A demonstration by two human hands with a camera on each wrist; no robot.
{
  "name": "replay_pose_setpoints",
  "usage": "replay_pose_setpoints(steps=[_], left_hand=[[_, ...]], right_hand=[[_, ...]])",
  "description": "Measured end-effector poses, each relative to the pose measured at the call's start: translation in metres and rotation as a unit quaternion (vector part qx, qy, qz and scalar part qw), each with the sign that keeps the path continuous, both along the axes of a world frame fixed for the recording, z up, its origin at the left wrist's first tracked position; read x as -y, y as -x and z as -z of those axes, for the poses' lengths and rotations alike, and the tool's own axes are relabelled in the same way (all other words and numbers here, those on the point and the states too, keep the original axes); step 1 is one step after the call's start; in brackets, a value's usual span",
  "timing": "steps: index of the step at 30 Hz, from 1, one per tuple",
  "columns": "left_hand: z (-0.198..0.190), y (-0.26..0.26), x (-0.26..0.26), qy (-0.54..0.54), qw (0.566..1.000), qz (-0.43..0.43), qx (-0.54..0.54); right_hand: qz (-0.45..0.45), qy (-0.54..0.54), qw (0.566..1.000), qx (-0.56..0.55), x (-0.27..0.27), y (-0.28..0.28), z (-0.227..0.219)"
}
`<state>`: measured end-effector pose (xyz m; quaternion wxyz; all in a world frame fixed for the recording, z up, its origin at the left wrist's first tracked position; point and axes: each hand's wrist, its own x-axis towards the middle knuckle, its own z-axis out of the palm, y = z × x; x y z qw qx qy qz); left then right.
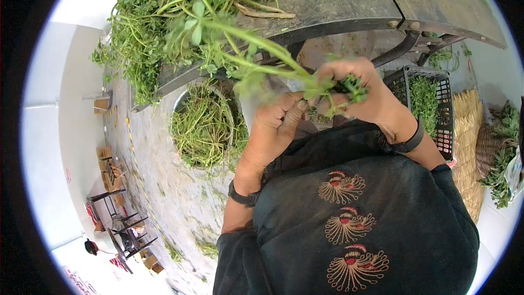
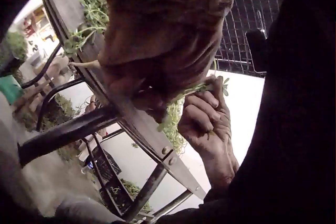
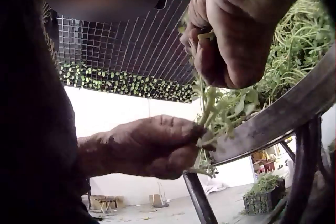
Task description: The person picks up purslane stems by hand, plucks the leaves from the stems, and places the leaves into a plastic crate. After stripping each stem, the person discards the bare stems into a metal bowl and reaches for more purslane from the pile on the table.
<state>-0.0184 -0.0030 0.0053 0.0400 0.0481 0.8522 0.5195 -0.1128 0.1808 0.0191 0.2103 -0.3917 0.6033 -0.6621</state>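
My left hand (image 1: 275,125) pinches a long green leafy stem (image 1: 256,41) near its lower end, in front of my chest. The stem slants up and left over the table edge, its far leaves blurred. Close against it, my right hand (image 1: 368,95) curls round a small bunch of dark green leafy sprigs (image 1: 353,88), its fingers at the same stem. In the right wrist view the left hand (image 3: 152,148) has thumb and fingertips together on the stem (image 3: 207,108), below the right hand (image 3: 241,29). The left palm hides part of the grip in the left wrist view.
A big heap of leafy stems (image 1: 164,16) covers the table's left part, near its metal edge (image 1: 338,26). Below stands a round tub (image 1: 183,95) full of stems. On the right are a black crate (image 1: 448,114) with greens and a woven straw mat (image 1: 466,147).
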Motion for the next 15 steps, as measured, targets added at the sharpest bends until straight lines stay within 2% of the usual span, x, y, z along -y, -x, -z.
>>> replay_pose_setpoints(steps=[1,2,4,5,7,9,10,12,15], left_hand=[[0.003,0.0,0.0,0.0,1.0,0.003,-0.002],[0.01,0.001,0.001,0.017,1.0,-0.024,0.003],[0.017,0.002,0.002,0.033,0.998,-0.049,0.007],[0.019,0.002,0.002,0.032,0.998,-0.042,-0.034],[0.012,0.002,-0.004,0.03,0.996,-0.035,-0.072],[0.001,0.003,-0.016,-0.08,0.993,-0.076,-0.041],[0.0,0.005,-0.016,-0.08,0.993,-0.076,-0.041],[-0.001,0.009,-0.015,-0.295,0.951,-0.076,0.054],[0.002,0.009,-0.015,-0.334,0.935,-0.102,0.058]], right_hand=[[0.01,0.05,0.999,0.011,-0.003,0.002,0.0],[0.013,0.05,0.999,0.008,-0.005,0.001,-0.002],[0.019,0.118,0.968,0.219,-0.008,-0.002,-0.006],[0.055,0.109,0.974,0.192,-0.006,-0.003,-0.001],[0.042,0.085,0.969,0.23,-0.007,-0.001,0.001],[0.023,0.061,0.962,0.266,-0.005,0.0,0.006],[0.018,0.063,0.957,0.281,-0.002,0.0,0.014],[0.012,0.065,0.952,0.298,0.001,-0.001,0.02],[0.032,0.076,0.953,0.291,-0.001,-0.002,0.022]])
